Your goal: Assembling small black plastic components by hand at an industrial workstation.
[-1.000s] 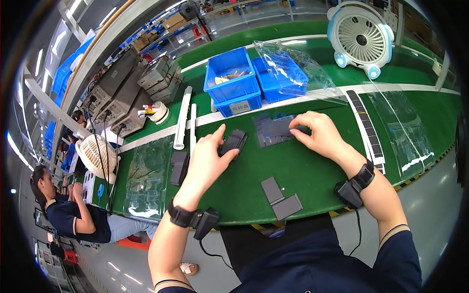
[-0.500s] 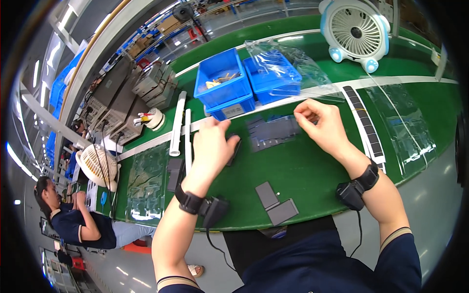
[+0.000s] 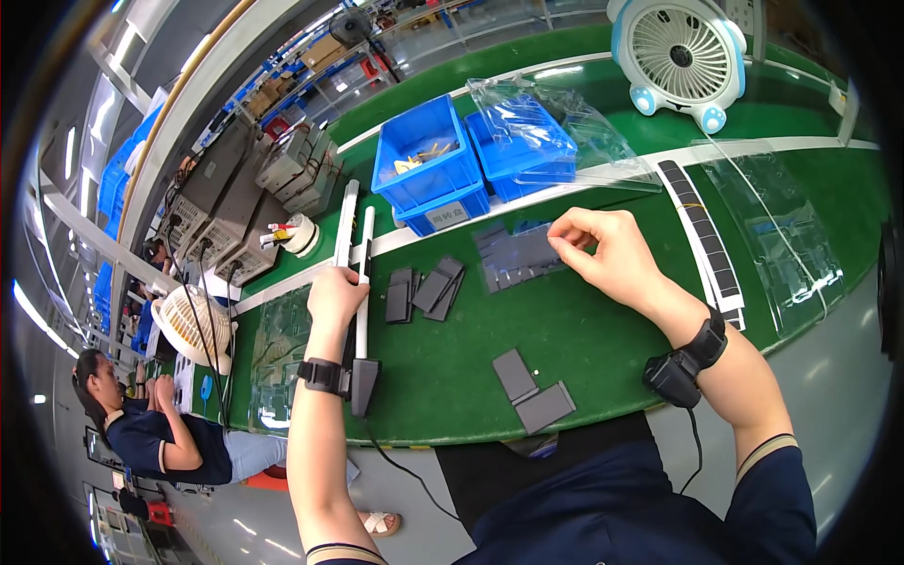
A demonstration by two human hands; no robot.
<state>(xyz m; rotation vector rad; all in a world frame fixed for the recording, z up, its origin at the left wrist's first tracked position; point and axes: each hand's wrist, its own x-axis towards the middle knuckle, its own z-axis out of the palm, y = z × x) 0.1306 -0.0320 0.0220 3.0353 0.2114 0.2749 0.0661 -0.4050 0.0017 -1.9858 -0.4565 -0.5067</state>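
My right hand (image 3: 603,247) pinches with thumb and forefinger at the right edge of a clear-filmed sheet of dark rectangular pieces (image 3: 518,256). Whatever lies between those fingertips is too small to make out. My left hand (image 3: 337,296) is curled over two long white strips (image 3: 365,235) on the left of the green table; its fingertips are partly hidden. Between the hands lie two small stacks of dark grey rectangular blocks (image 3: 439,287). Two more dark blocks (image 3: 544,407) rest near the front edge, touching at a corner.
Blue bins (image 3: 424,179), one holding small yellowish parts, stand at the back beside crumpled clear plastic (image 3: 574,132). A white and blue fan (image 3: 680,61) stands back right. A white strip of dark pieces (image 3: 702,235) and clear trays lie right. A co-worker (image 3: 160,424) sits far left.
My left hand has moved left from beside the dark blocks to the white strips, uncovering the stacks. My right hand has shifted slightly left and down along the sheet's edge.
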